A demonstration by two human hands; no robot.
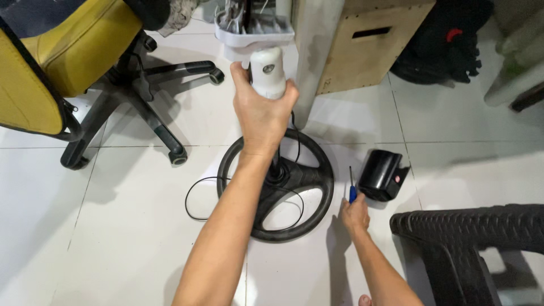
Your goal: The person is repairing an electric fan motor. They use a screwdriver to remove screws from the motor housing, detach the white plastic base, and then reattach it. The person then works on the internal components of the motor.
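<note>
White tiled floor [113, 226] | left hand [262, 116] wrapped tight round white fan column [267, 71] above black ring base [317, 209] | right hand [355, 214] pinching blue screwdriver [351, 190] | step: likely fastener work; next needs tip alignment.

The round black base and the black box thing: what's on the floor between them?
In the head view, a blue-handled screwdriver lies between them, with the right hand on it.

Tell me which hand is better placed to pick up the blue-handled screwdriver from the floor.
Right. The right hand already rests on the screwdriver on the tiles, while the left hand grips the fan's white column.
</note>
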